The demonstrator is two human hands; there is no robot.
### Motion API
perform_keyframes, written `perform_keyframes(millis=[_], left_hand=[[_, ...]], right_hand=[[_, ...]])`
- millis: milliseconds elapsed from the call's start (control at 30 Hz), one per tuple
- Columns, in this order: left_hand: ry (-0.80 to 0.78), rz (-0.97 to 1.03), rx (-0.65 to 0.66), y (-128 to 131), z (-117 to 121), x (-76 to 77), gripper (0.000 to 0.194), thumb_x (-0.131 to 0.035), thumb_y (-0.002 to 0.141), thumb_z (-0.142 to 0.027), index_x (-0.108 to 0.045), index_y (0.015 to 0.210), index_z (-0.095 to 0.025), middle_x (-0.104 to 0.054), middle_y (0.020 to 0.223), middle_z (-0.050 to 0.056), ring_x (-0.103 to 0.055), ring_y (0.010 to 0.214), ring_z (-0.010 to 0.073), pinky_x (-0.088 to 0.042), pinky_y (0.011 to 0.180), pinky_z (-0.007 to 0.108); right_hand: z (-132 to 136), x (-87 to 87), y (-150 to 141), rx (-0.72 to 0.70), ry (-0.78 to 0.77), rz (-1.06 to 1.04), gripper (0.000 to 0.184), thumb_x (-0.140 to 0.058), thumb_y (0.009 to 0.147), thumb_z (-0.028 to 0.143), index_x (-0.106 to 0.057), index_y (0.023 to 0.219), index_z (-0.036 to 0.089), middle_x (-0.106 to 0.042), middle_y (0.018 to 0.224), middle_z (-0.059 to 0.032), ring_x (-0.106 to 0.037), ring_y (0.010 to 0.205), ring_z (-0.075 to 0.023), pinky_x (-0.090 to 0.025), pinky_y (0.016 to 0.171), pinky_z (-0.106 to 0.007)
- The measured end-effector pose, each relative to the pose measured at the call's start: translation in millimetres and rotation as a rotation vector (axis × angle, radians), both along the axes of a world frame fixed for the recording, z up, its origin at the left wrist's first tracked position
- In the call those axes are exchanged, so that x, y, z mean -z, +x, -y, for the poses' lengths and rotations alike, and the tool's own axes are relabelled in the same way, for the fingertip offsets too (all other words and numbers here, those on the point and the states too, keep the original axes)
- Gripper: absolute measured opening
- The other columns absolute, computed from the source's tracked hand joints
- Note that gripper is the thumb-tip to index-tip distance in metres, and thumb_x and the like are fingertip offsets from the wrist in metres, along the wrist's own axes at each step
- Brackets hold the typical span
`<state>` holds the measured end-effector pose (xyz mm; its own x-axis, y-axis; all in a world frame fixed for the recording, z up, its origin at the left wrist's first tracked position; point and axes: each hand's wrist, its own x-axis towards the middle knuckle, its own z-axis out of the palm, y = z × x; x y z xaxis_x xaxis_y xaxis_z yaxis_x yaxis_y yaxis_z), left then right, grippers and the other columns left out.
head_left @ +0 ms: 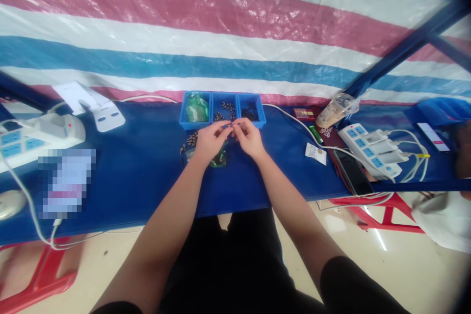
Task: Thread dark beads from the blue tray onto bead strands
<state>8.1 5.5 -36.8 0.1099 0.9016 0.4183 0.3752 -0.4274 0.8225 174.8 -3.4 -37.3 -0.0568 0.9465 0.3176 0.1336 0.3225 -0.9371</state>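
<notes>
My left hand and my right hand meet fingertip to fingertip over the blue table, just in front of a blue three-compartment bin. Both are closed in a pinch around something small and dark between them, too small to name. A green plastic bag fills the left compartment. Small brass-and-dark metal parts lie in the middle one, and small black pieces in the right one. More loose metal parts are on the table beside my left hand. A clear greenish bag lies partly hidden under my wrist.
To the right are a power strip, a dark phone, a white packet and a drink cup. Leftward stand a white stand, another power strip and a blurred-out phone. Cables cross the table. Someone's arm shows at far right.
</notes>
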Motion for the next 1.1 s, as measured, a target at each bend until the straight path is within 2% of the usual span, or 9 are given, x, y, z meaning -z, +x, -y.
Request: perform_keyframes(millis=[267, 667, 800, 967, 1100], left_hand=[[0.009, -0.016, 0.004, 0.7, 0.8, -0.8, 0.032, -0.07, 0.09, -0.04, -0.076, 0.115, -0.021, -0.072, 0.073, 0.001, -0.065, 0.063, 0.0131, -0.055, 0.07, 0.027], [0.01, -0.02, -0.008, 0.2, 0.7, 0.9, 0.031, -0.069, 0.09, -0.042, -0.077, 0.112, -0.022, -0.074, 0.076, 0.002, -0.066, 0.065, 0.0138, -0.056, 0.07, 0.028], [0.002, -0.027, -0.008, 0.4, 0.9, 1.0, 0.031, -0.069, 0.091, -0.042, -0.077, 0.112, -0.022, -0.074, 0.076, 0.002, -0.066, 0.064, 0.0136, -0.056, 0.07, 0.028], [-0.022, -0.033, 0.026, 0.6, 0.9, 1.6, 0.032, -0.069, 0.091, -0.043, -0.077, 0.114, -0.022, -0.075, 0.078, 0.002, -0.069, 0.067, 0.0153, -0.057, 0.071, 0.029], [-0.008, -0.052, 0.005, 0.4, 1.0, 1.0, 0.032, -0.069, 0.09, -0.043, -0.077, 0.113, -0.021, -0.076, 0.079, 0.003, -0.068, 0.068, 0.0155, -0.056, 0.072, 0.029]], right_hand=[[-0.6, -1.1, -2.1, -0.03, -0.061, -0.076, 0.034, -0.058, 0.094, 0.057, -0.059, 0.1, 0.024, -0.064, 0.07, 0.0028, -0.057, 0.055, -0.0107, -0.048, 0.056, -0.026], [0.6, -0.5, 1.2, -0.01, 0.0, 0.03, 0.032, -0.054, 0.098, 0.054, -0.061, 0.103, 0.023, -0.065, 0.071, 0.0021, -0.058, 0.058, -0.0114, -0.049, 0.06, -0.026], [1.8, -4.3, 2.5, 0.02, 0.025, 0.093, 0.034, -0.051, 0.098, 0.055, -0.061, 0.095, 0.023, -0.064, 0.074, 0.0013, -0.058, 0.062, -0.0117, -0.05, 0.066, -0.027], [1.9, -6.0, 0.7, -0.002, 0.027, 0.065, 0.035, -0.051, 0.098, 0.057, -0.059, 0.092, 0.023, -0.062, 0.076, 0.0011, -0.055, 0.059, -0.0109, -0.048, 0.059, -0.027], [2.2, -6.2, -1.3, 0.018, 0.012, 0.059, 0.036, -0.051, 0.098, 0.058, -0.058, 0.094, 0.024, -0.062, 0.076, 0.0014, -0.054, 0.058, -0.0106, -0.047, 0.057, -0.026]])
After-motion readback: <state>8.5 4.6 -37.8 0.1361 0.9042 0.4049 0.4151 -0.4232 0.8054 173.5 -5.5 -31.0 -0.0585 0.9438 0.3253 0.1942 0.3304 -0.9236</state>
